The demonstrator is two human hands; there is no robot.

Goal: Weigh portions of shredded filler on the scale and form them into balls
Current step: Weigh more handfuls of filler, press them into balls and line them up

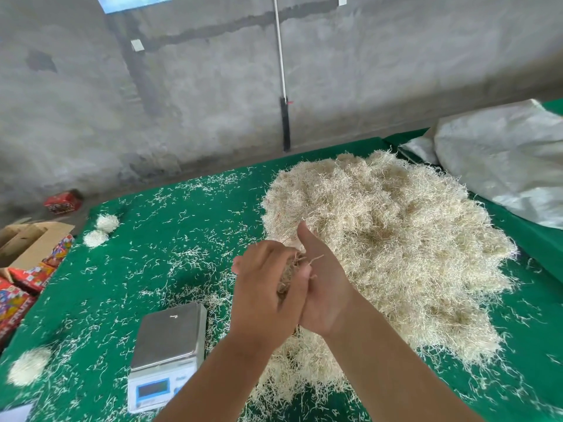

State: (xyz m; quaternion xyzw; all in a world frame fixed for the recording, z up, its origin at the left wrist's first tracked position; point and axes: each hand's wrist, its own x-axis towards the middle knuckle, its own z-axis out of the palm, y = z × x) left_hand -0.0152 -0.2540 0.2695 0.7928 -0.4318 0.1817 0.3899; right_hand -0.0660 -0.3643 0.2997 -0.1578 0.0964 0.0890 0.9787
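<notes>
A big heap of pale shredded filler [393, 248] covers the right half of the green table [170, 226]. Just in front of it, above the table, my left hand [265, 287] and my right hand [323, 284] cup a small wad of filler [289, 274] between them, the left curled over it, the right under and behind it with the thumb up. A digital scale [170, 336] with a bare steel pan sits at the lower left of my hands. Finished filler balls lie at the far left [106, 223] [95, 238] and near left [29, 365].
Loose shreds litter the green cloth. Red printed cartons [18, 296] and an open cardboard box [30, 242] stand off the table's left edge. A white woven sack [502, 169] lies at the back right. A concrete wall runs behind the table.
</notes>
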